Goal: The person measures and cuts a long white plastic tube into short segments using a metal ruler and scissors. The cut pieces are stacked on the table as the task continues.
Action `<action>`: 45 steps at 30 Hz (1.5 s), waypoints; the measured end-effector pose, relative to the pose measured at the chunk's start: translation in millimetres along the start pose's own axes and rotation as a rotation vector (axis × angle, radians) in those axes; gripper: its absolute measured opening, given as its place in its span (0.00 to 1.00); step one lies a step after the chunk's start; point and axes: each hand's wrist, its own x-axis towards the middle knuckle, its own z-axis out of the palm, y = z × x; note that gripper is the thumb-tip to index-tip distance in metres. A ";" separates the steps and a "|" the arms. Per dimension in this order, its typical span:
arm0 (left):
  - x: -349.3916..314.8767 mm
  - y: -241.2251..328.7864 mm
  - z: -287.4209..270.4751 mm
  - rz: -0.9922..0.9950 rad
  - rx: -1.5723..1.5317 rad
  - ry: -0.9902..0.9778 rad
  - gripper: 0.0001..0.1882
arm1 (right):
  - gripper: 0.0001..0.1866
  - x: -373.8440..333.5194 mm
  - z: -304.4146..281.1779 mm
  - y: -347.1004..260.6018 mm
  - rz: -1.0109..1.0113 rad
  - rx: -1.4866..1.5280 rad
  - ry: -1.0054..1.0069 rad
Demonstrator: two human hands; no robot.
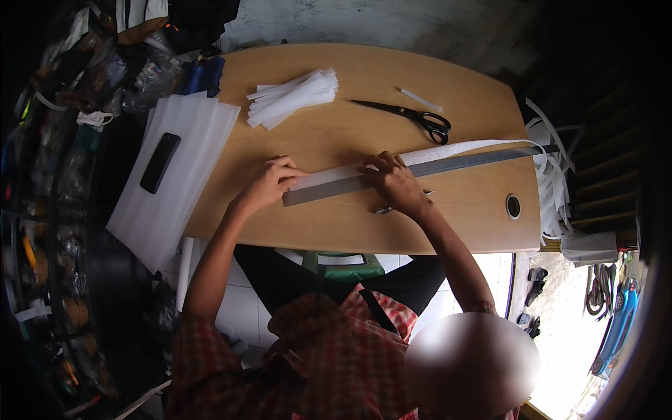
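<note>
A long white foam strip (455, 149) runs across the table beside a long grey metal ruler (325, 192). My left hand (269, 183) has its fingers closed at the strip's left end. Farther right, my right hand (395, 182) is closed over the strip, fingertips pressed down at the ruler's upper edge. Partly hidden under that hand lies a small metallic tool (383, 210), whose kind I cannot make out. Black-handled scissors (423, 119) rest beyond my right hand, near a short thin white strip (421, 99). A pile of cut white foam pieces (294, 98) lies at the far left.
White foam sheets (192, 140) overhang the table's left edge, with a black phone (160, 163) on top. Thin white offcuts (553, 192) hang over the right edge. A round cable hole (513, 206) sits near the right front. Cluttered shelves (70, 245) stand at the left.
</note>
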 end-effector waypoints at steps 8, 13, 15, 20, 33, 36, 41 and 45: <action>-9.0 3.8 -7.8 -0.040 0.094 0.021 0.14 | 0.27 4.8 2.1 -12.5 -0.026 0.010 -0.015; -10.9 10.8 -3.8 0.034 0.151 0.052 0.16 | 0.34 7.9 -4.0 -15.8 -0.007 0.097 -0.032; -7.8 16.5 2.6 0.090 0.191 0.056 0.18 | 0.33 8.2 -4.5 -13.6 0.002 0.124 -0.028; 16.1 42.3 37.5 0.231 0.230 0.085 0.16 | 0.27 7.8 -0.1 3.2 -0.017 0.253 0.041; 43.6 57.3 73.8 0.263 0.335 0.175 0.11 | 0.16 -85.5 -65.0 13.3 0.253 -0.019 -0.201; 48.9 63.4 81.1 0.307 0.394 0.223 0.13 | 0.10 -89.4 -66.5 11.8 0.188 -0.053 -0.133; 54.9 54.4 96.1 0.322 0.328 0.263 0.16 | 0.06 -69.5 -72.4 7.6 0.287 0.349 0.189; 60.5 60.8 104.6 0.288 0.308 0.263 0.17 | 0.08 -51.2 -50.8 5.0 0.472 0.832 0.323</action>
